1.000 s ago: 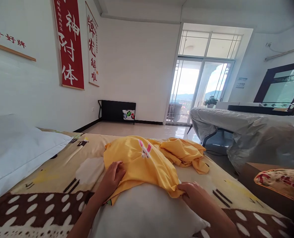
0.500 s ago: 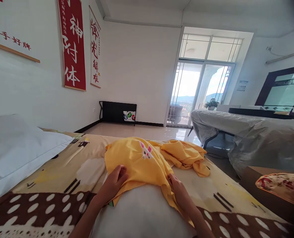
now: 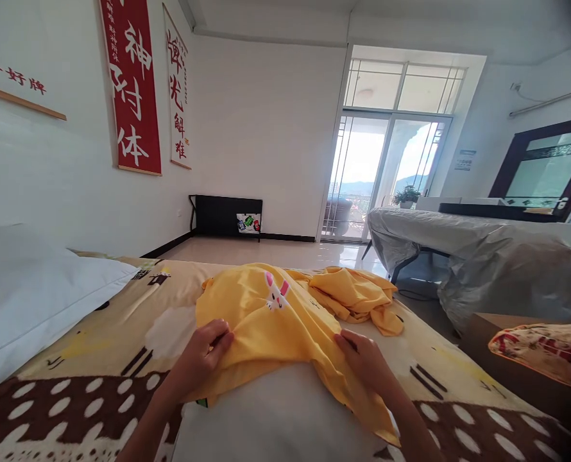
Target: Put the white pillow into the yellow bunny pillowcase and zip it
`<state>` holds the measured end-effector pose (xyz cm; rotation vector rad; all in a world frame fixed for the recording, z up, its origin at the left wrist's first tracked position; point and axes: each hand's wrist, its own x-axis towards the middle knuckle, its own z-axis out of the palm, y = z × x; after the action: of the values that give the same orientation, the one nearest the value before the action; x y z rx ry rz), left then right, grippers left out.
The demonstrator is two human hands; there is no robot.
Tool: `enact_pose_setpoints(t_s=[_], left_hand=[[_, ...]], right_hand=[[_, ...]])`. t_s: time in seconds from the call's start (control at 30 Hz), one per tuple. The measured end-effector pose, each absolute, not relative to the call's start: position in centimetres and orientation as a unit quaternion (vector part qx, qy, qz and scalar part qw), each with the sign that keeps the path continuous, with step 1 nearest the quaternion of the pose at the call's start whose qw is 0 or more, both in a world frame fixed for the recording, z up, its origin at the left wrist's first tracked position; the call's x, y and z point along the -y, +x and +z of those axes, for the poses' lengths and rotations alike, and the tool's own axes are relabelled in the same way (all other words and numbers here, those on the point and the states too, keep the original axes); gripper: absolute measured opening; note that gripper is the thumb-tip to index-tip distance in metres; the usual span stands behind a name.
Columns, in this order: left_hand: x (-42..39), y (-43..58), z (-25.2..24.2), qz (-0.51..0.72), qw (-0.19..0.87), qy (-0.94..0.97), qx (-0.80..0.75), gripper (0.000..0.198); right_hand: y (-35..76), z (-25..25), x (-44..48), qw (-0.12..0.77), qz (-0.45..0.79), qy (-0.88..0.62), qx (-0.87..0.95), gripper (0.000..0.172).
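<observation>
A white pillow (image 3: 276, 417) lies on the bed right in front of me. A yellow pillowcase (image 3: 266, 314) with a small rabbit print is drawn partway over its far end. My left hand (image 3: 201, 356) pinches the case's left edge with closed fingers. My right hand (image 3: 365, 359) grips the case's right edge, fingers curled into the cloth. The rest of the yellow cloth (image 3: 355, 295) lies bunched beyond, toward the foot of the bed.
The bed has a patterned blanket (image 3: 74, 398) in cream and brown with white dots. A second white pillow (image 3: 35, 295) lies at the left. A covered table (image 3: 482, 256) stands to the right, with a glass door (image 3: 382, 173) behind it.
My left hand slid left and closed on the case's edge. My right hand moved from the case's right corner inward, then out a little, pulling cloth further over the pillow.
</observation>
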<state>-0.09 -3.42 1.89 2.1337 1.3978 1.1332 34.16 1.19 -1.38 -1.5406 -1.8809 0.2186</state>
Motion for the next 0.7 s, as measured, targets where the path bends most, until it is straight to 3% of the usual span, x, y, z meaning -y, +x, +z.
enact_pose_setpoints(t_s=[0.23, 0.53, 0.7], left_hand=[[4.4, 0.7, 2.4, 0.305, 0.232, 0.785, -0.487, 0.034], [3.7, 0.1, 1.9, 0.446, 0.358, 0.642, -0.511, 0.043], [3.4, 0.2, 1.9, 0.482, 0.329, 0.62, -0.524, 0.048]], right_hand=[[35.2, -0.9, -1.2, 0.323, 0.176, -0.568, 0.736, 0.042], [36.0, -0.2, -0.3, 0.395, 0.319, -0.54, 0.671, 0.048], [36.6, -0.5, -0.8, 0.404, 0.341, -0.528, 0.664, 0.052]])
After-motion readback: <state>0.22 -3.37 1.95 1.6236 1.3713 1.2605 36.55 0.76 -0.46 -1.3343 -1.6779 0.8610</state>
